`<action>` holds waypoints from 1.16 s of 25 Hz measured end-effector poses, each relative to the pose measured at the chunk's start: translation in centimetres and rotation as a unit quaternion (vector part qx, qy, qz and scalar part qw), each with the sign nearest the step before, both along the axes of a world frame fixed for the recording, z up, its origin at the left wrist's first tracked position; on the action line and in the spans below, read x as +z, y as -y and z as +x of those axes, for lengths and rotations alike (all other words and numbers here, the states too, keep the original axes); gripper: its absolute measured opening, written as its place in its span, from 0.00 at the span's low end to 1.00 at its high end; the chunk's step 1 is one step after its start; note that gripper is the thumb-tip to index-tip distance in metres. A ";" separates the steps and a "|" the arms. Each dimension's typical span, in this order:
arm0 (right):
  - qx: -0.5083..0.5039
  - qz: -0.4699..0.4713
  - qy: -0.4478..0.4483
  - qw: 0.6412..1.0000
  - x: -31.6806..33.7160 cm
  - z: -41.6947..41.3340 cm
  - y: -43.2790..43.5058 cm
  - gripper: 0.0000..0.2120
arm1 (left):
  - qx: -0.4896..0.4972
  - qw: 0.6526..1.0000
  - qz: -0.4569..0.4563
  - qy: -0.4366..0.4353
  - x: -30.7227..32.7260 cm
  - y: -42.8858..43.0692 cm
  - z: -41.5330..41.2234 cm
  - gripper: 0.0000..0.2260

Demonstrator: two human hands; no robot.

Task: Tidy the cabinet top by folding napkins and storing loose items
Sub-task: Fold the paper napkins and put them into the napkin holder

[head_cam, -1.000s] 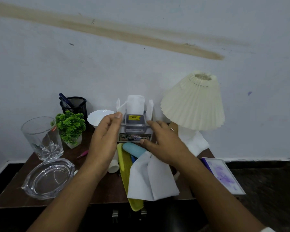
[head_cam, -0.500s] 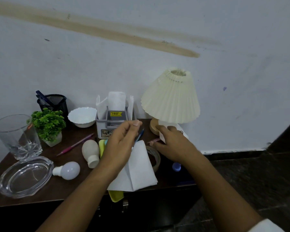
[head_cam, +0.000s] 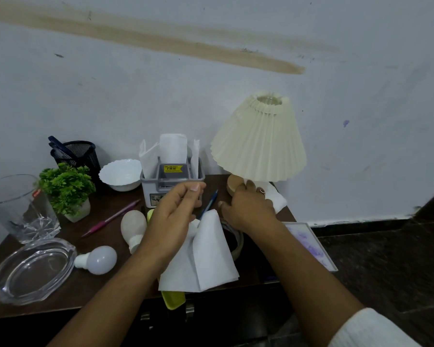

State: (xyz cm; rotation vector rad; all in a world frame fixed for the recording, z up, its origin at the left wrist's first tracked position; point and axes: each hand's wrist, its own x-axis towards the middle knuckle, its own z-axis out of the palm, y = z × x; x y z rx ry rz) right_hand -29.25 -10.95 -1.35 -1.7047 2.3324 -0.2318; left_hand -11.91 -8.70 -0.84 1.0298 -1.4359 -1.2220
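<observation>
A: Your left hand (head_cam: 178,211) is hovering over the folded napkin (head_cam: 206,256), fingers loosely curled, nothing showing in them. That napkin's lying front-centre on the cabinet top (head_cam: 103,239), draped over a yellow plastic item (head_cam: 172,300) at the edge.

B: And your right hand (head_cam: 248,209) is reaching in by the lamp base (head_cam: 232,185), right against the crumpled napkin (head_cam: 277,200) under the shade. Fingertips are mostly hidden, so I can't tell if you're gripping it.

A: I'm reading this as the pickup of napkin no. 2. Be taking it by a corner, not the middle, and lifting clear w/o nudging the lamp.

B: Yep. Be flattening it on bare wood before folding. The blue pen (head_cam: 211,201) and tape roll (head_cam: 238,244) are lying just beside your hands, so be shifting those first.

A: Then be matching edges, creasing w/ flat fingers, and it's prob going in the grey organiser (head_cam: 172,182) w/ the other napkins.
</observation>
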 end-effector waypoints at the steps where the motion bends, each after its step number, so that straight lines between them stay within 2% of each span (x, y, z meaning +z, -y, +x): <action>1: 0.009 -0.020 0.006 1.000 0.4 0.2 -0.3 0.31 | -0.002 1.000 0.001 -0.002 0.1 0.1 0.0 0.12; 3: 0.034 -0.070 0.006 0.997 1.3 0.8 -1.3 0.24 | -0.001 1.000 0.021 -0.011 0.2 0.3 0.0 0.12; 6: 0.098 -0.113 -0.031 0.988 2.5 2.5 -3.3 0.18 | -0.026 0.991 0.122 -0.048 0.7 0.5 0.0 0.13; 10: 0.238 -0.155 -0.064 0.957 2.6 5.4 -5.8 0.25 | -0.096 0.963 0.218 -0.129 2.0 -0.2 0.6 0.18; 14: 0.326 -0.203 -0.075 0.920 2.5 7.8 -6.5 0.24 | -0.026 0.936 0.276 -0.216 2.8 0.1 2.4 0.21; 18: 0.345 -0.294 0.073 0.888 3.7 7.5 -7.3 0.12 | 0.027 0.930 0.259 -0.260 2.4 0.8 5.1 0.12; 20: 0.282 -0.363 0.153 0.875 4.0 6.9 -7.0 0.09 | 0.030 0.946 0.212 -0.242 2.4 1.2 6.6 0.12; 21: 0.239 -0.369 0.212 0.873 4.2 6.6 -6.7 0.10 | 0.021 0.957 0.186 -0.221 2.6 1.3 7.2 0.12; 22: 0.200 -0.348 0.279 0.872 4.3 6.4 -6.4 0.14 | 0.006 0.967 0.163 -0.196 2.7 1.2 7.7 0.13; 24: 0.149 -0.242 0.419 0.862 4.5 5.9 -5.8 0.29 | -0.035 0.977 0.140 -0.159 3.1 0.9 8.4 0.15; 26: 0.126 -0.144 0.529 0.827 4.4 5.7 -5.4 0.40 | -0.084 0.979 0.133 -0.128 3.4 0.5 8.8 0.16; 27: 0.123 -0.109 0.566 0.808 4.3 5.7 -5.3 0.41 | -0.102 0.980 0.132 -0.111 3.5 0.3 8.9 0.16; 29: 0.137 -0.042 0.610 0.780 4.1 6.1 -5.1 0.35 | -0.118 0.981 0.128 -0.091 3.6 0.2 9.3 0.16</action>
